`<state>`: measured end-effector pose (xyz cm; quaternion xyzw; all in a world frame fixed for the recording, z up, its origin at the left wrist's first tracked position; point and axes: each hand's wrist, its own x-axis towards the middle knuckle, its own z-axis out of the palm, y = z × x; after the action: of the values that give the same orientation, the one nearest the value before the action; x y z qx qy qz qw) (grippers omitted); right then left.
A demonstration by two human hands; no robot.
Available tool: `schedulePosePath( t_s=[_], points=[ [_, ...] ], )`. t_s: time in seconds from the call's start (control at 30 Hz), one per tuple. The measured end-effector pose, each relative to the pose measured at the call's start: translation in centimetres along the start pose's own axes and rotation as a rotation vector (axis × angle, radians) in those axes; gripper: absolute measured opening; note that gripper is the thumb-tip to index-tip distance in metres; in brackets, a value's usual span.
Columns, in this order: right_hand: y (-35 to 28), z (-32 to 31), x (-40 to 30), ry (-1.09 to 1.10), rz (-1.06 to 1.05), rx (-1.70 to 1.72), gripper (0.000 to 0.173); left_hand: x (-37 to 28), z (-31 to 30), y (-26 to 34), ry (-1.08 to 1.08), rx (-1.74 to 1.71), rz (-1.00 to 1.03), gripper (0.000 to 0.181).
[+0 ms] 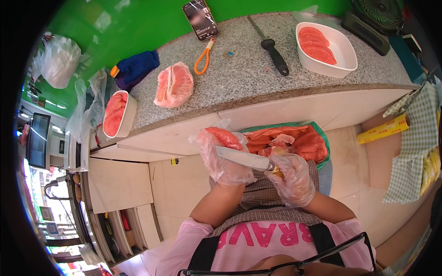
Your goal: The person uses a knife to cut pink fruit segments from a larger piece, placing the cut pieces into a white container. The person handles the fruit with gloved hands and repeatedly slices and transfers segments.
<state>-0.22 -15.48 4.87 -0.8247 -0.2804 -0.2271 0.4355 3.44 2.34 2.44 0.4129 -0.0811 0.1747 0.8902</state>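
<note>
My left hand (222, 160), in a clear plastic glove, holds a piece of pink pomelo flesh (226, 138). In my right hand (293, 179), gloved the same way, is a knife with a yellowish handle; its broad blade (241, 157) lies across in front of the left palm, close under the fruit. Below my hands a green-rimmed bin with a red liner (312, 148) contains peel and scraps. On the granite counter are a partly peeled pomelo (174, 84), a white tub filled with pomelo flesh (129, 115) and a larger white tub (348, 57) with several pieces at one side.
A black-handled tool (274, 57), a phone (201, 19) with an orange strap and a dark blue cloth item (138, 67) lie on the counter (238, 72). A fan (376, 20) stands at the right end. A yellow roll (383, 129) is at right, beside checked cloth (407, 172).
</note>
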Motion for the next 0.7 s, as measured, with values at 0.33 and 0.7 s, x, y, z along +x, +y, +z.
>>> schedulePosePath(
  t_s=[0.33,0.7],
  points=[
    [1.7,-2.0,-1.8,-0.023,0.548,0.632,0.036,1.6,4.1,2.1,0.262,-0.032,-0.128,0.023],
    [-0.4,0.3,2.6,0.072,0.6,0.749,0.028,0.0,3.1,-0.3,0.038,0.019,-0.17,0.017]
  ],
)
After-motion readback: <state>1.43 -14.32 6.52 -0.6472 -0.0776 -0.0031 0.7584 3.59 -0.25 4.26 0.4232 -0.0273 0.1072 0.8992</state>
